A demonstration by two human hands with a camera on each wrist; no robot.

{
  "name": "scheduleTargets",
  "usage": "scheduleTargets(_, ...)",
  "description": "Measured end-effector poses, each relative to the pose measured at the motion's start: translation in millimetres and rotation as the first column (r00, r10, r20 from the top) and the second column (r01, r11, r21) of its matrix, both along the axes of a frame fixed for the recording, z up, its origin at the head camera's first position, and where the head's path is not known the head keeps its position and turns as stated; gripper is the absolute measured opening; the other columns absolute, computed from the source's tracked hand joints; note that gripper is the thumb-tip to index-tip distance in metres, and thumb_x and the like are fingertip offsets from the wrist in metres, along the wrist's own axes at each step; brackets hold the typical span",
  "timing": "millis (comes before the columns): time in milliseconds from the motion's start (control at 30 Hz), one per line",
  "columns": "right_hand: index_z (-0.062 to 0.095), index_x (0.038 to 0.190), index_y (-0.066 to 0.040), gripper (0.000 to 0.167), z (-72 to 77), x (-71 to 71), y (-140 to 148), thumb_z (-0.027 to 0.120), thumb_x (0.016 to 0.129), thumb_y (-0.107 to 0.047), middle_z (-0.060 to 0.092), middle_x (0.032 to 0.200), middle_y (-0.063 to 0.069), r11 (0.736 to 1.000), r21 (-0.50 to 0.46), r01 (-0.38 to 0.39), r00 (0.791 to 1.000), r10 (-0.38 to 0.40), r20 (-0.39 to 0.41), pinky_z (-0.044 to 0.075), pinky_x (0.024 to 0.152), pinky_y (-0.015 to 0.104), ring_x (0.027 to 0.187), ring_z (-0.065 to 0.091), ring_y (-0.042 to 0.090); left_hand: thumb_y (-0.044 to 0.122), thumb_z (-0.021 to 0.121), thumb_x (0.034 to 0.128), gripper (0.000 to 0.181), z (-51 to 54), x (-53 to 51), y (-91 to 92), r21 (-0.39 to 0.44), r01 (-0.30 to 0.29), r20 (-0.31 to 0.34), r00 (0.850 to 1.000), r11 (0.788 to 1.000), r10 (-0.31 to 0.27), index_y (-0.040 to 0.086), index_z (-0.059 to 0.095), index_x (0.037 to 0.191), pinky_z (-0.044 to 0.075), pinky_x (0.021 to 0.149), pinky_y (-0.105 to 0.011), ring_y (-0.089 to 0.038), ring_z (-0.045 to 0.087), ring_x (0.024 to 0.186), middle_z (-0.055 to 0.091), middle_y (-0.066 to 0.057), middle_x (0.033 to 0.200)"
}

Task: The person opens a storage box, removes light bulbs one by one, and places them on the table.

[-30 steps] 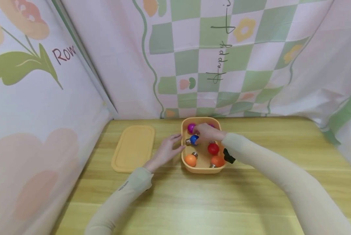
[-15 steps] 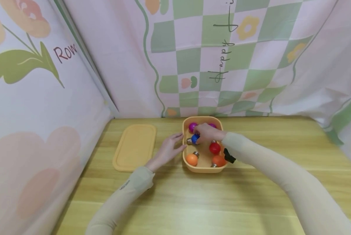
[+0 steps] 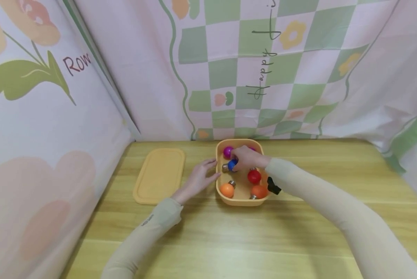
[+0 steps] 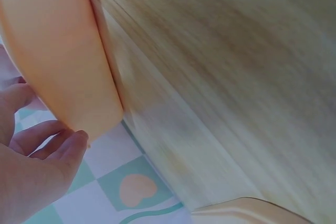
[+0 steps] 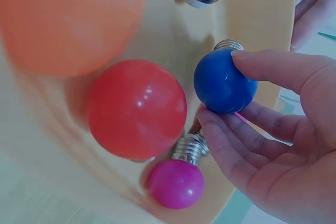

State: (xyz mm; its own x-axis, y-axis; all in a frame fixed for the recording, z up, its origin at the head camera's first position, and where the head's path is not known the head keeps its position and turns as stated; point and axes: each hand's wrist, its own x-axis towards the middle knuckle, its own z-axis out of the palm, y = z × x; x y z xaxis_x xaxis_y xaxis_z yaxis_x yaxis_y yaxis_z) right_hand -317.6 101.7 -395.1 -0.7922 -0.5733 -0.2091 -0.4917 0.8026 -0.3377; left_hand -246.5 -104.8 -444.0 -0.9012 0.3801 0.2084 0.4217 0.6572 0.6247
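The blue bulb [image 3: 232, 166] is pinched by the right hand [image 3: 247, 158], with its round part caught between the thumb and the fingers. It is held inside the yellow box [image 3: 241, 202], near the left wall, and its metal end is pointed at that wall. Whether the floor of the box is touched by the blue bulb cannot be told.

The left wall of the box is touched at the rim by the fingertips of the left hand [image 3: 198, 179]. Those fingers are held loose and a little bent, and the thumb is kept apart from them.

Five more bulbs can be seen in the box. At the far end, a purple bulb [image 3: 228, 152] is seen on the left, and another purple bulb [image 3: 252, 149] on the right is partly hidden by the right hand. A red bulb [image 3: 254, 176] is found closer in, on the right side. In the near corners, an orange bulb [image 3: 227, 190] is seen on the left and a dark orange bulb [image 3: 259, 192] on the right.

A flat yellow lid [image 3: 159, 176] is laid on the wooden table [image 3: 208, 240], to the left of the box and apart from it. Behind the table, a cloth [image 3: 226, 73] is hung, with green and white squares printed on it.
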Motion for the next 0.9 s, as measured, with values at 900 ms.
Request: scheduleTargets(900,0.067,0.104,0.001,0.035,32.8,17.3,61.0,0.08,0.078,-0.019,0.072,0.097,0.016,0.978,-0.201,0.058,0.985,-0.088,-0.146,0.061,0.077,0.038,0.087,0.069,0.026,0.019,0.067,0.0938,0.052,-0.9,2.2,-0.5,0.012,0.003,-0.008,1.0,1.0,-0.003,-0.007,0.052,0.136,0.039,0.118,-0.049,-0.039,0.05,0.136,0.051,-0.023,0.146)
